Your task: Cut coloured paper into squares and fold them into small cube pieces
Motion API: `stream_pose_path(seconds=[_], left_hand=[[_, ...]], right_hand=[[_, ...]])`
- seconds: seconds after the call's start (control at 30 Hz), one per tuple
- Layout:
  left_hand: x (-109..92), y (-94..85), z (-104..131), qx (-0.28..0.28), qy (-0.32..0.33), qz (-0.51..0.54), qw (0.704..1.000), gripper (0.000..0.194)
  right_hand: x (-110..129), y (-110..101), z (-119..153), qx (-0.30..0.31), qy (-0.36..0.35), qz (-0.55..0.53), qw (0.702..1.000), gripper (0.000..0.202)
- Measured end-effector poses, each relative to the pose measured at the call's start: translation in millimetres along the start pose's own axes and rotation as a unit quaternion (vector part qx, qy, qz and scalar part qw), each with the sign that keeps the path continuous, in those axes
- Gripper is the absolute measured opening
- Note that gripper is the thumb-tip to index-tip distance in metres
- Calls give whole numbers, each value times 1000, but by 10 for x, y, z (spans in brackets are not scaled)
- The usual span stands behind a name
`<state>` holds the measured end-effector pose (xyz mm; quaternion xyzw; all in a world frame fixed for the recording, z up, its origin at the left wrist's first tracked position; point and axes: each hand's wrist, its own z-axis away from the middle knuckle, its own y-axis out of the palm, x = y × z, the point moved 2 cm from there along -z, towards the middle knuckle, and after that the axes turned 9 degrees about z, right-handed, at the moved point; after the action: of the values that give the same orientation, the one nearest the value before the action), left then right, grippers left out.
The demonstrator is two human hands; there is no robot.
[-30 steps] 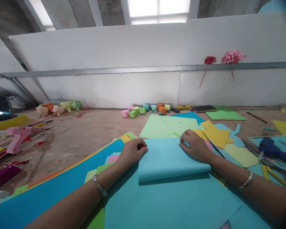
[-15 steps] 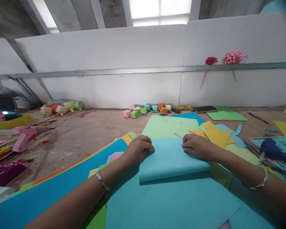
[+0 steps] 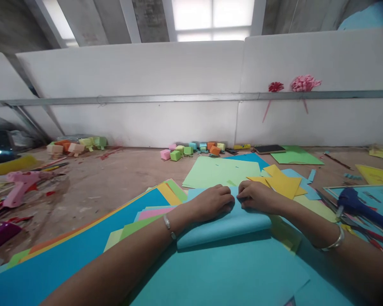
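Hands close together over the paper, almost meeting. Left hand point(image 3: 212, 202): fingers curled nearly closed, back up, on the far part of the folded light blue sheet point(image 3: 223, 236). Right hand point(image 3: 258, 197): likewise curled, fingertips down on the same part. Can't tell if either pinches paper or only presses. Probably pressing, to hold the fold down: near side bulges in a soft, uncreased curve.

Folded sheet lies mid-table, over a larger blue sheet point(image 3: 226, 272), which likely gives it a flat base. Can't tell if the two are joined.

Beyond: light green sheet point(image 3: 221, 170) toward the table's far edge; yellow paper pieces point(image 3: 284, 185) right of it, beside the right hand. Dark blue sheet point(image 3: 83, 242) runs toward the near left corner of the table point(image 3: 121, 170).

Tools sit outboard, presumably to leave working space: pink glue gun point(image 3: 22, 182) by the left edge, dark blue tool point(image 3: 360, 206) toward the right edge. Far edge: paper cubes point(image 3: 175, 155), phone point(image 3: 270, 149) touching the green card point(image 3: 296, 155). Red flower point(image 3: 276, 87) propped at the wall rail point(image 3: 178, 98), apparently for upright support.
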<state>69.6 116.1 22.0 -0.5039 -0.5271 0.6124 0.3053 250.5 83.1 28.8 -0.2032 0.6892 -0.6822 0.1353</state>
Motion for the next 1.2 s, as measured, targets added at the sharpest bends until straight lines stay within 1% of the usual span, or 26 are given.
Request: stream_pose_path(seconds=[0.1,0.2,0.3,0.43,0.57,0.67,0.83,0.9,0.97,1.03,1.07,1.13,1.2], left_hand=[[6,113,111,-30,49,-8,998,40],[-26,155,221,-31,82,-22,996,49],[-80,139,264,-12,85,-21,996,46],[-145,105,245,13,119,40,992,42],[-239,103,209,11,147,120,982,39],[-333,110,198,12,162,146,976,40],[-389,94,222,61,153,134,977,41],[-392,85,236,77,147,119,979,45],[-415,79,244,80,143,101,981,53],[-469,82,243,72,139,77,985,58],[-506,88,239,62,132,59,988,56],[-584,111,227,30,98,3,995,47],[-655,161,220,7,62,-73,995,38]], right_hand=[[-3,-6,-1,-4,-4,-8,1000,6],[-4,-18,1,-10,-5,-12,1000,6],[-23,-10,-1,-13,-9,-14,1000,4],[-66,21,-6,-14,-19,-10,1000,4],[-81,14,15,-19,-27,-9,999,10],[-76,5,33,-26,-26,-11,999,15],[-78,67,7,-48,-3,-22,999,18],[-87,100,-9,-64,14,-26,998,19],[-100,124,-16,-80,32,-31,996,20],[-116,138,-17,-89,42,-34,995,19],[-124,144,-16,-91,45,-36,994,19],[-138,155,-14,-92,46,-39,994,18],[-146,169,-16,-93,46,-40,994,18]])
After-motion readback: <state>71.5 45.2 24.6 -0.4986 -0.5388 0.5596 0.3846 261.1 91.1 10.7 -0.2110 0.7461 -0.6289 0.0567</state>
